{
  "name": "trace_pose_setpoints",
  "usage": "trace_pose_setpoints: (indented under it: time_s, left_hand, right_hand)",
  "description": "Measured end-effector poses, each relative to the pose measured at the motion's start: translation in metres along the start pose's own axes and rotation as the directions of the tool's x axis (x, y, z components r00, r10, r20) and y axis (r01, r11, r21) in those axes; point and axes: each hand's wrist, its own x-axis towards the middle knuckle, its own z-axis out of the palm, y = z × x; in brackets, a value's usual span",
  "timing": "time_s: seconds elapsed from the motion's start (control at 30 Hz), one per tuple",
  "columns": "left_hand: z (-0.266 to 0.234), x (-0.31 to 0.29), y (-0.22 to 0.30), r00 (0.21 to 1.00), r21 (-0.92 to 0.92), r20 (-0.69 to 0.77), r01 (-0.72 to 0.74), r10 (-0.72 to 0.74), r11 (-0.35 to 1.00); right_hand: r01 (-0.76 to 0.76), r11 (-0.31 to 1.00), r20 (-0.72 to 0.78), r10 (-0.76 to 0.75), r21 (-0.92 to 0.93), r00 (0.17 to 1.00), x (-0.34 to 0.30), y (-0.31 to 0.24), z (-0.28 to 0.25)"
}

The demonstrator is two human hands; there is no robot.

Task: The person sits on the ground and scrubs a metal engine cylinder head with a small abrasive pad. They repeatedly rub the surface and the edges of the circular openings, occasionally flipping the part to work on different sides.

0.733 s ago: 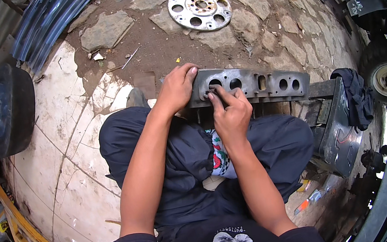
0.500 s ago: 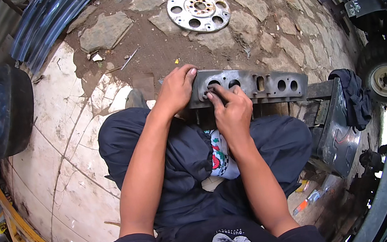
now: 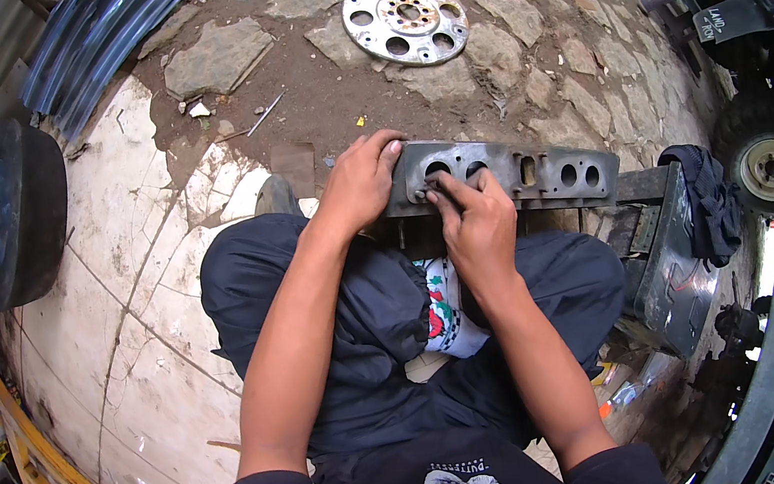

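Note:
A long grey metal engine part [image 3: 539, 175] with several round and oblong ports lies across my knees. My left hand [image 3: 360, 183] grips its left end, fingers curled over the top edge. My right hand [image 3: 470, 219] rests on its near face, with the fingertips pinched together at one of the round ports; whether a small tool sits in the fingers is too small to tell. I sit on the ground in dark trousers.
A round steel flywheel [image 3: 404, 19] with holes lies on the stone paving ahead. A black tyre [image 3: 20, 227] stands at left, yellow metal stands [image 3: 45, 477] at lower left. A dark metal cover [image 3: 676, 265] with a cloth [image 3: 705, 202] leans at right, beside a vehicle wheel [image 3: 768, 168].
My right hand has shifted slightly along the part's face near the round ports. My left hand keeps its grip on the left end.

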Motion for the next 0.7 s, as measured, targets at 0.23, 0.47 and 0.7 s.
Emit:
trace_pose_setpoints:
  time_s: [0.23,0.47,0.7]
  left_hand:
    - [-0.003,0.0,0.003,0.998,0.029,0.025,0.049,-0.049,0.998]
    - [-0.002,0.002,0.002,1.0,0.024,0.021,0.008,-0.008,1.0]
    - [-0.002,0.003,0.0,1.0,0.049,0.018,0.022,-0.022,0.999]
  right_hand:
    - [0.046,0.999,0.014,-0.046,0.025,0.999,0.011,0.002,0.006]
    - [0.112,0.993,0.002,-0.112,0.033,0.994,0.013,0.008,0.007]
    - [0.09,0.995,0.032,-0.089,-0.033,0.995,0.022,0.002,0.008]
